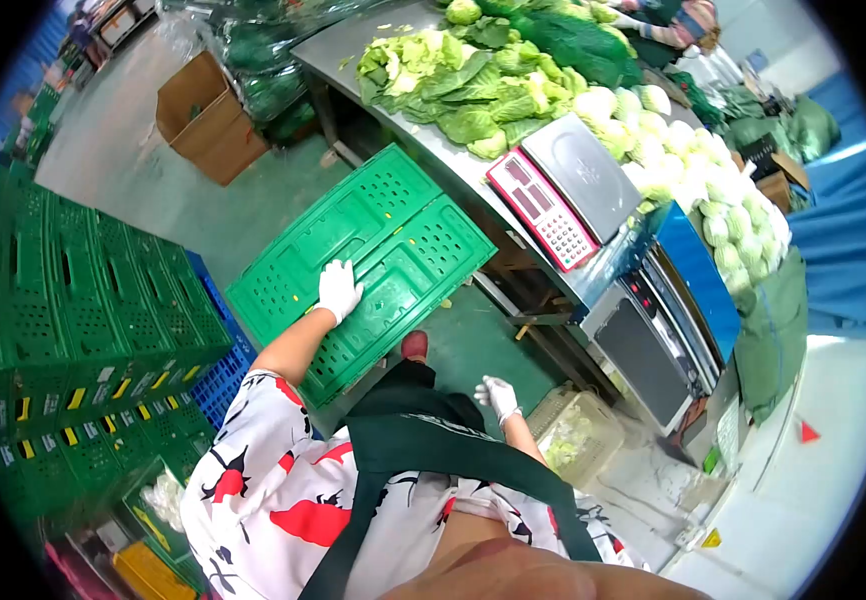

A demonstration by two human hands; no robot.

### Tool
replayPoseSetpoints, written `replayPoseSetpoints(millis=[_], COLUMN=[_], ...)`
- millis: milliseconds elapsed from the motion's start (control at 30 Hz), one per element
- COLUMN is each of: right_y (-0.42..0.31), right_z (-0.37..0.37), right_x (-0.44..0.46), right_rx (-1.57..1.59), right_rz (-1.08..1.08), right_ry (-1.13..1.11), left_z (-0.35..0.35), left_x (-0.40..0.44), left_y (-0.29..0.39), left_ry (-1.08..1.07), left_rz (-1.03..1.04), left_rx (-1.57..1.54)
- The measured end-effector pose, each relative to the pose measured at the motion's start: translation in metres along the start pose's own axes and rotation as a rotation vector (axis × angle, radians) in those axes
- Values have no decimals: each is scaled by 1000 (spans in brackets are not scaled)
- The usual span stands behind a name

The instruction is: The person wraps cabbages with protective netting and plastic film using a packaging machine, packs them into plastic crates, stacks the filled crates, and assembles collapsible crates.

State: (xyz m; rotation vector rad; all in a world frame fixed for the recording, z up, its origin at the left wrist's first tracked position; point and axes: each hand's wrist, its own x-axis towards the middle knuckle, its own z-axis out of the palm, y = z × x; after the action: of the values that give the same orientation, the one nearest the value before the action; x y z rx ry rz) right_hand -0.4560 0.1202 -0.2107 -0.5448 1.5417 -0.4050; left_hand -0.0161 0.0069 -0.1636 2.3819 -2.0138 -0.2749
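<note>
Green floor (183, 205): green perforated plastic crate (398, 275) sits beside the grey metal desk (325, 45). White-gloved left hand (339, 290) lies on its middle, grip unclear; white-gloved right hand (497, 397), fingers loosely spread, is near a beige plastic basket (603, 440).

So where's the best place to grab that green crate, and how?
Probably grip the green crate by opposite outer edges, coming from the person's side: it's broad across, and one long edge faces that way, nearest the empty right hand. The left hand lies near the middle; I can't tell whether fingers can hook in there.
</note>
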Motion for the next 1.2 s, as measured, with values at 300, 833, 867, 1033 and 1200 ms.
replayPoseSetpoints(millis=[300,833,867,1033,1200], right_y=[-158,-252,-253,-229,-224], right_z=[98,282,289,274,274], right_x=[64,87,93,103,104], right_rx=[-412,-1249,-1337,-1384,-1492], right_rz=[-212,-997,-973,-1134,-1342], right_ry=[-374,-532,-548,-538,-446], left_z=[-2,-34,-26,-40,-128], left_x=[-18,38,39,43,49], left_y=[15,-44,-46,-44,-78], left_ry=[67,-403,-363,-179,143], left_rz=[-197,-143,-134,-233,-52], left_rx=[-184,-232,-226,-204,-41])
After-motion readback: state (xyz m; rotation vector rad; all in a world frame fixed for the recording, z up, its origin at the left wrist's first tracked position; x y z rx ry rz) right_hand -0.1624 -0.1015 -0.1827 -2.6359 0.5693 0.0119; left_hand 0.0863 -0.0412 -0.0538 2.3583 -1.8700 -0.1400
